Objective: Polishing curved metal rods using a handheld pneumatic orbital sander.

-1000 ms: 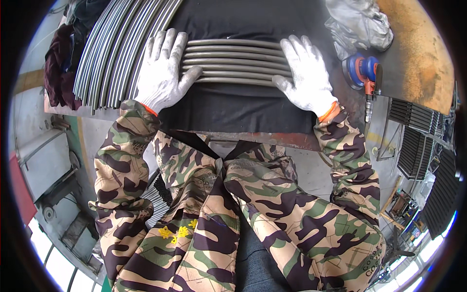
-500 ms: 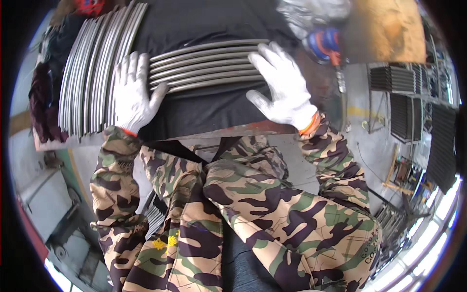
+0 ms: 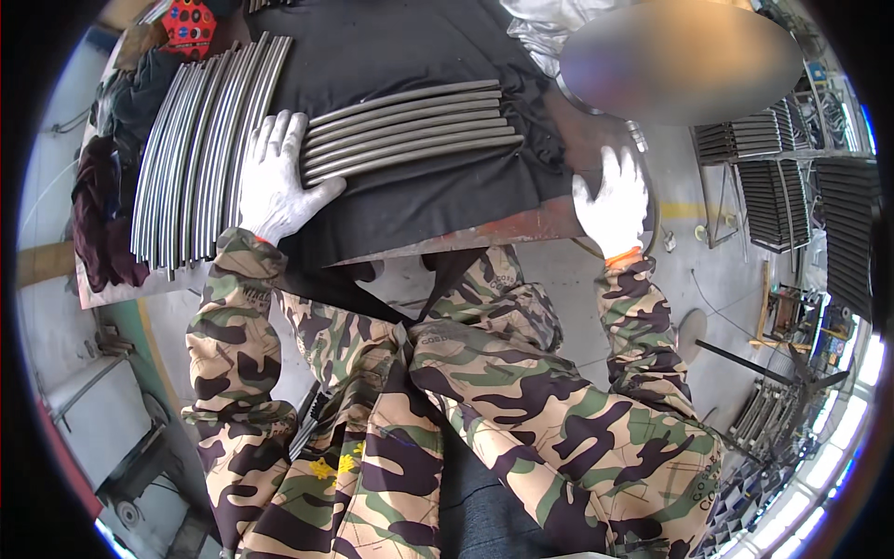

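A row of several grey metal rods lies crosswise on the black cloth. To its left, many more slim metal rods lie side by side, pointing away from me. My left hand, in a white glove, rests open and flat where the two groups meet, its fingers along the crosswise rods' left ends. Away from the rods, my right hand, also white-gloved, is at the table's right front edge. Its fingers are stretched out and it holds nothing.
Dark crumpled cloth and a red patterned item lie at the table's left. Silvery sheeting is at the far right, beside a blurred patch that hides what is there. Racks of dark rods stand off to the right.
My right hand has left the right ends of the crosswise rods and moved right and nearer to the table edge. My left hand stays by the left ends. The whole view has shifted slightly.
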### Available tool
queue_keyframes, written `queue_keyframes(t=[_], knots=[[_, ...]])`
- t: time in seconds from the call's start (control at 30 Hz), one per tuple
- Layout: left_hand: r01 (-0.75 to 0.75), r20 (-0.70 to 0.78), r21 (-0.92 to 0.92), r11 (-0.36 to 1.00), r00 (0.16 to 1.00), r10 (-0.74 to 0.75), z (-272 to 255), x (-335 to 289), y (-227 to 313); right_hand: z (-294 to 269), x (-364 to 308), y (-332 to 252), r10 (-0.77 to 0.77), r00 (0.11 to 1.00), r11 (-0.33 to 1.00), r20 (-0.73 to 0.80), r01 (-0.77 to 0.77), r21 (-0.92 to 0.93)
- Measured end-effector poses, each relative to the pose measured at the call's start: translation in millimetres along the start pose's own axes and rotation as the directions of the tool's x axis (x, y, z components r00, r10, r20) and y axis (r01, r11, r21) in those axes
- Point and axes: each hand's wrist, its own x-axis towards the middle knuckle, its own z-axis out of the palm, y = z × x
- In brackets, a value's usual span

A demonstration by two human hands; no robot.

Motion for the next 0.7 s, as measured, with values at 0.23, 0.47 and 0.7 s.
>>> queue_keyframes(t=[0.23, 0.47, 0.7], knots=[[0.047, 0.045, -0.015, 0.999, 0.998, -0.046, -10.3, -8.1, -7.1, 11.4, 4.8, 7.7, -0.198, 0.975, 0.965, -0.101, 0.212, 0.157], [-0.052, -0.016, 0.016, 0.999, 0.998, 0.053, -6.6, -13.9, -7.8, 14.5, -11.9, -14.1, -0.036, 0.999, 0.964, -0.038, 0.045, 0.263], [-0.042, -0.133, 0.015, 0.999, 0.990, 0.044, 2.5, -15.5, -1.8, -43.2, 28.9, -83.7, -0.158, 0.942, 0.785, -0.297, 0.302, 0.541]])
